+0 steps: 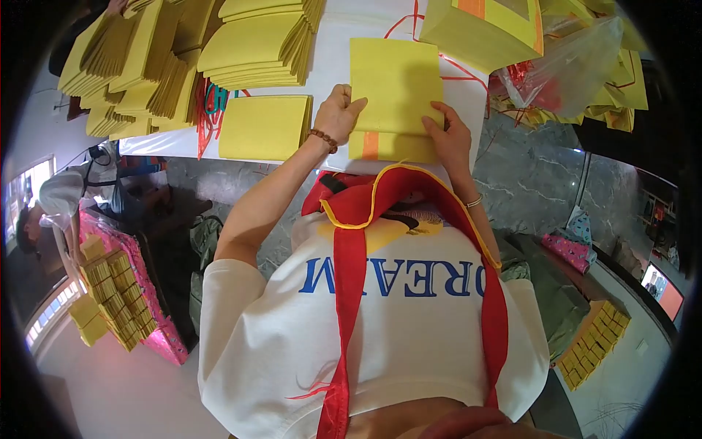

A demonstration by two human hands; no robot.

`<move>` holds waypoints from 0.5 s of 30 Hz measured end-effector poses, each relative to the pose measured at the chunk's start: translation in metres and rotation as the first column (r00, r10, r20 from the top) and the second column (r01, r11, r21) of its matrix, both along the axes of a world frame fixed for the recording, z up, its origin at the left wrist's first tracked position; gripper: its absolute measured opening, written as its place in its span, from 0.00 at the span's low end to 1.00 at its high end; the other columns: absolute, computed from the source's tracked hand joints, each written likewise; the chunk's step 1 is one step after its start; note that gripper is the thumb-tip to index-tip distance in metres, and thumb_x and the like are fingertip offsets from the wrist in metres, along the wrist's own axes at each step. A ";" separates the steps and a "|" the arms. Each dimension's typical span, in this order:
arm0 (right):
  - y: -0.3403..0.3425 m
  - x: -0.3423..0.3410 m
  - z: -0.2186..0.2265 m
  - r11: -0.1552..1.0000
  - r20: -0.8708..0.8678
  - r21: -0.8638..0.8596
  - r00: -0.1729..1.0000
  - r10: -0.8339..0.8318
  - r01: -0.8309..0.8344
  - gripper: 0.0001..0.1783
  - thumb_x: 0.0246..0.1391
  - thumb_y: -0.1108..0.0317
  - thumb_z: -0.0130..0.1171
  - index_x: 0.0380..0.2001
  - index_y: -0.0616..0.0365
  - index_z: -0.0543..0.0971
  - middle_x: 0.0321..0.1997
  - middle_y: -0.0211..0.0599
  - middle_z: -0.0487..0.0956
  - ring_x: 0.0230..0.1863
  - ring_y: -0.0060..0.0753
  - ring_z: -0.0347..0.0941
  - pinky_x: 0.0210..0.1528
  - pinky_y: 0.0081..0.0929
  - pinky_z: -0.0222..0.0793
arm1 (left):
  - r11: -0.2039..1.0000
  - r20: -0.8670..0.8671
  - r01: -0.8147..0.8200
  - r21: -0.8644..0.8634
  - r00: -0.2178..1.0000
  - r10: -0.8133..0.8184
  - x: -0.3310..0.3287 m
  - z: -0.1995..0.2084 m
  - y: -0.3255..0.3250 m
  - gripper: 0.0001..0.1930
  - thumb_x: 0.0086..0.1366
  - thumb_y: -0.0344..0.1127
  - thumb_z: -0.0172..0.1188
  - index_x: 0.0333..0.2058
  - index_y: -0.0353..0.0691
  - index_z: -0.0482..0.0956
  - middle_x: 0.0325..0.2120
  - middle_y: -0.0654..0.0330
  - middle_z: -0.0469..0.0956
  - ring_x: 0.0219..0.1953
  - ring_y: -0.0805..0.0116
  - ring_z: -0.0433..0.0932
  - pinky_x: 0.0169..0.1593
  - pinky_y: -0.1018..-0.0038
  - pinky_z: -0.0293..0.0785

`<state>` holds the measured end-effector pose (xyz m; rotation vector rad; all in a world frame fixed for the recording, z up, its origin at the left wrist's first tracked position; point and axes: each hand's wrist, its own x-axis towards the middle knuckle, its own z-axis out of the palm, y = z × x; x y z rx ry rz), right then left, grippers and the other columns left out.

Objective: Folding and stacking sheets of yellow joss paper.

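Note:
At the white table's near edge lies a flat rectangle of yellow paper (395,84), either one sheet or a thin stack. Beneath its near end shows another yellow paper layer (409,148) with an orange strip. My left hand (338,117), a beaded bracelet at its wrist, grips the yellow paper's left edge with the thumb on top. On the opposite edge, my right hand (450,137) pinches the paper between thumb and fingers. A neat stack of yellow paper (263,127) sits just left of my left hand.
Tall piles of folded yellow paper (252,47) fill the table's left. Teal-handled scissors (216,99) lie by red cords (205,128). A large yellow paper block (479,33) stands far right, beside a clear plastic bag (567,69). Another person (62,194) is at the left.

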<state>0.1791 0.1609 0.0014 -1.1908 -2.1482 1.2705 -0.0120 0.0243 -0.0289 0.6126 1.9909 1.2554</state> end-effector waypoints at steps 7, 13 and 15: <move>-0.002 0.002 -0.008 0.999 -0.071 -0.011 0.997 -0.037 0.037 0.21 0.44 0.63 0.61 0.43 0.57 0.76 0.34 0.38 0.79 0.31 0.27 0.74 0.35 0.23 0.67 | 0.977 -0.159 -0.116 0.177 0.977 0.145 0.026 0.049 -0.005 0.23 0.56 0.38 0.59 0.48 0.35 0.66 0.35 0.54 0.72 0.32 0.66 0.72 0.35 0.73 0.68; -0.004 -0.002 -0.002 0.995 -0.038 -0.089 0.998 -0.055 0.052 0.20 0.44 0.64 0.61 0.43 0.57 0.76 0.37 0.40 0.79 0.35 0.32 0.75 0.39 0.24 0.68 | 0.959 -0.871 0.274 -0.069 0.453 -0.192 0.050 0.066 0.023 0.25 0.54 0.41 0.58 0.51 0.40 0.67 0.50 0.51 0.64 0.55 0.49 0.59 0.55 0.56 0.55; -0.004 -0.002 -0.001 0.999 -0.044 -0.019 0.999 -0.029 0.028 0.20 0.44 0.65 0.61 0.43 0.57 0.76 0.36 0.42 0.79 0.33 0.35 0.75 0.38 0.26 0.68 | 0.922 -0.895 0.343 -0.182 0.331 -0.300 0.049 0.056 0.034 0.25 0.56 0.47 0.56 0.51 0.44 0.67 0.52 0.51 0.64 0.56 0.50 0.59 0.56 0.54 0.53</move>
